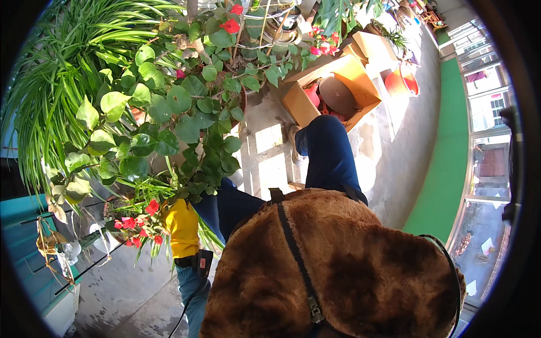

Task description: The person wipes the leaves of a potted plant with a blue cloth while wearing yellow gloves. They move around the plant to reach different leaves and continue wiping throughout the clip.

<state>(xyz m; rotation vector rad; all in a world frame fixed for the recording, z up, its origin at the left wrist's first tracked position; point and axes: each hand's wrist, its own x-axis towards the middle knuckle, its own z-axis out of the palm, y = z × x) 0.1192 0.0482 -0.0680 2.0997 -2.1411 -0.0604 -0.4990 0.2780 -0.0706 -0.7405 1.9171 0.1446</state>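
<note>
My left hand (181,228), in a yellow glove, is at the lower edge of a leafy plant with broad green leaves (189,121). Leaves cover its fingertips, so what they touch or hold is hidden. A dark box-like device (204,262) is strapped at that wrist, over a teal sleeve (193,298). Beside the glove are red flowers (135,222) in a pot. My right hand is out of the picture; brown fur clothing (332,253) with a black strap fills the lower middle.
Long grass-like leaves (73,73) spread at the far left. A cardboard box (360,90) holding a round brown lid stands beyond my knee (332,152), near a red bucket (401,83). A green wall (445,152) under windows runs along the right. Teal shelving (25,242) stands at left.
</note>
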